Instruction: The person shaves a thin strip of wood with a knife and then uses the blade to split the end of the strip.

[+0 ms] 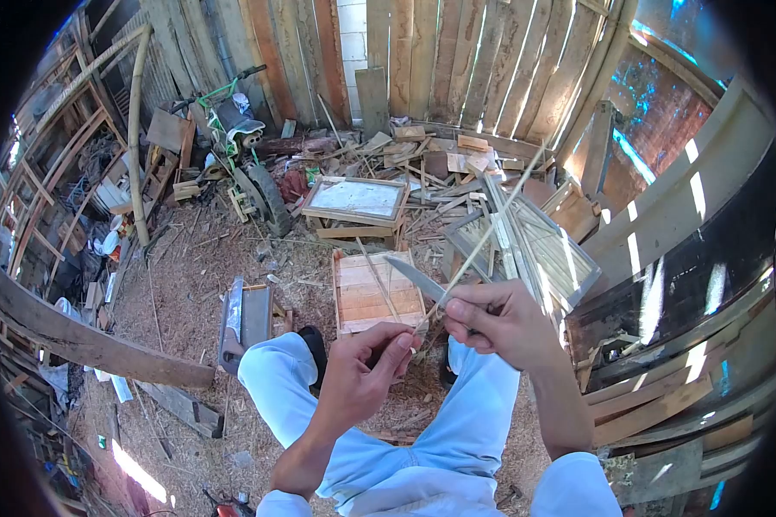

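Holding knife [416,278], stick [499,215]; littered floor [177,293], scraps [472,143] heaped by plank wall [448,65].

Down on the floor [190,267], the crate [372,303] sits ahead of the person, between the knees! Left of it, a stool [257,315], handsaw [234,312] along its left edge. Past the crate's far edge, a framed panel [353,199]; beyond that, scrap wood [409,157] heaped before the plank wall [444,65] at the floor's far edge. The bike [237,129] stands left of the panel, and slatted frames [569,263] lie over to the right!
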Tool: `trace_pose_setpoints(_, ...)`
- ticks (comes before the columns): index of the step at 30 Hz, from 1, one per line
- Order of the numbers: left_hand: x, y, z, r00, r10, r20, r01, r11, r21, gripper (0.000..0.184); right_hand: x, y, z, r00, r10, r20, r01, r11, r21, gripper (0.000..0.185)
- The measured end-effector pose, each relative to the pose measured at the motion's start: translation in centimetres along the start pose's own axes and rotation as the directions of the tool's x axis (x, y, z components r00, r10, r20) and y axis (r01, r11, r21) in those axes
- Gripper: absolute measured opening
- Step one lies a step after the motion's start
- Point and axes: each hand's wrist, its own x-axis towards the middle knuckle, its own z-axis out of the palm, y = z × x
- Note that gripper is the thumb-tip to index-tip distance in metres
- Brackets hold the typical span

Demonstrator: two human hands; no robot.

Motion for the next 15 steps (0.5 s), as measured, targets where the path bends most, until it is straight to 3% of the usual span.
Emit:
trace_pose_setpoints(3,-0.3,-0.2,-0.1,0.999,0.043,0.013,-0.043,0.999,0.021,0.018,-0.1,-0.1,-0.2,0.999,-0.033,-0.008,0.033,0.998,0.059,0.022)
trace_pose_setpoints(12,0.1,0.1,-1.2,0.991,-0.086,0.103,0.103,0.980,-0.168,0.018,0.5,-0.1,-0.3,0.999,-0.005,-0.046,0.003,0.999,-0.032,0.020)
trace_pose_setpoints(14,-0.1,-0.2,-1.6,0.991,-0.087,0.102,0.095,0.992,-0.079,0.018,1.1,0.7,-0.7,0.953,-0.082,-0.292,0.065,0.996,-0.068,0.022)
trace_pose_setpoints(15,-0.5,-0.5,-1.9,0.991,-0.087,0.106,0.095,0.992,-0.079,0.018,0.9,0.3,-1.6,0.951,-0.083,-0.297,0.065,0.996,-0.069,0.022)
